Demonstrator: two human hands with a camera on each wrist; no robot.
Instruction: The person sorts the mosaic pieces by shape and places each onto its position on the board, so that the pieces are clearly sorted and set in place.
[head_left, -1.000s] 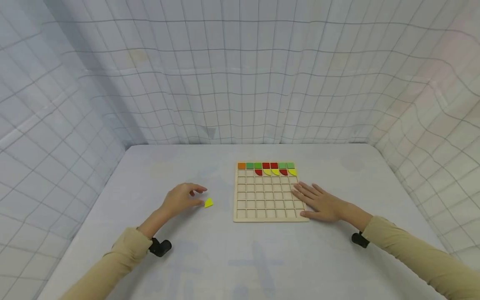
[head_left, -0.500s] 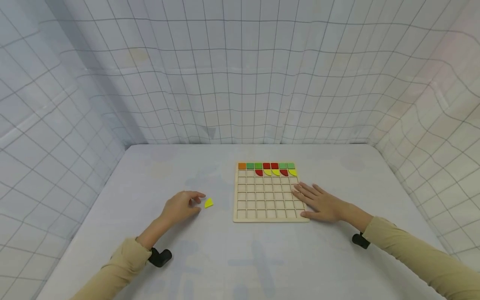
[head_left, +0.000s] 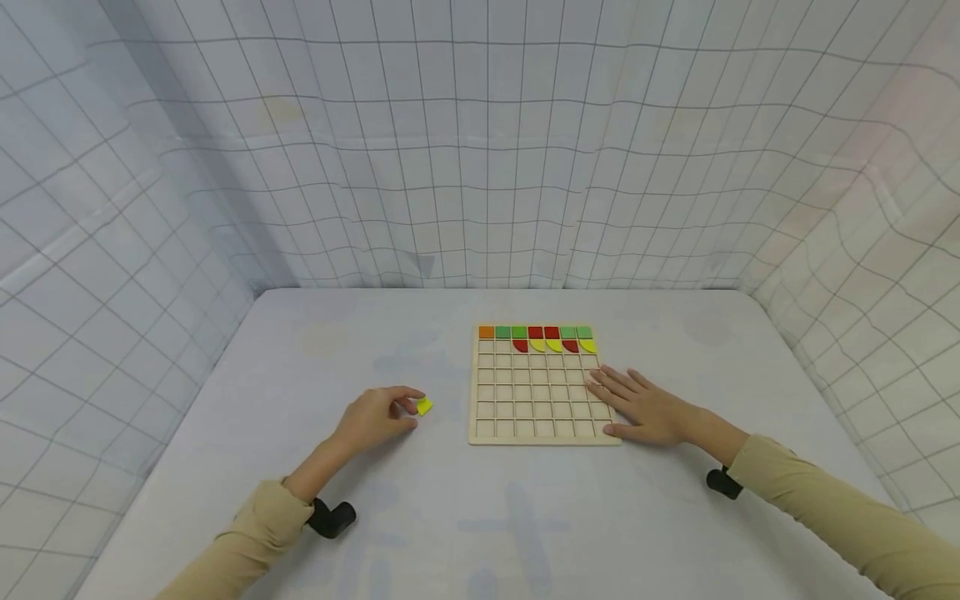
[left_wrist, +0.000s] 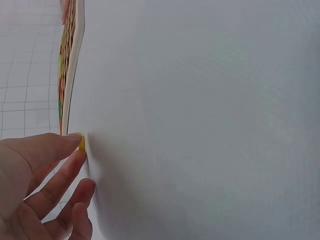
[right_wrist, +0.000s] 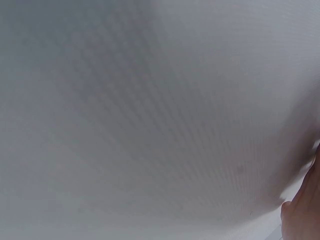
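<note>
In the head view my left hand (head_left: pixel 375 418) is low over the table, left of the board, its fingers bent beside a small yellow tile (head_left: pixel 425 406). The index fingertip touches the tile's upper edge, while the thumb tip appears a little apart from it. The left wrist view shows the tile (left_wrist: pixel 82 142) as a yellow sliver between thumb and index finger, partly hidden. My right hand (head_left: pixel 648 412) lies flat, fingers spread, over the right edge of a wooden grid board (head_left: pixel 546 441). Only its edge (right_wrist: pixel 302 215) enters the right wrist view.
Coloured square tiles (head_left: pixel 536 332) fill the board's top row. Below them lie several red and yellow quarter-round tiles (head_left: pixel 553 345) from the third cell rightward. A white cloth covers the table (head_left: pixel 517 517); grid-patterned curtains (head_left: pixel 517 167) enclose its back and sides.
My left hand first drew back slightly from the yellow tile, then came forward so the index finger meets it. The tile has shifted slightly right and turned. My right hand stays put.
</note>
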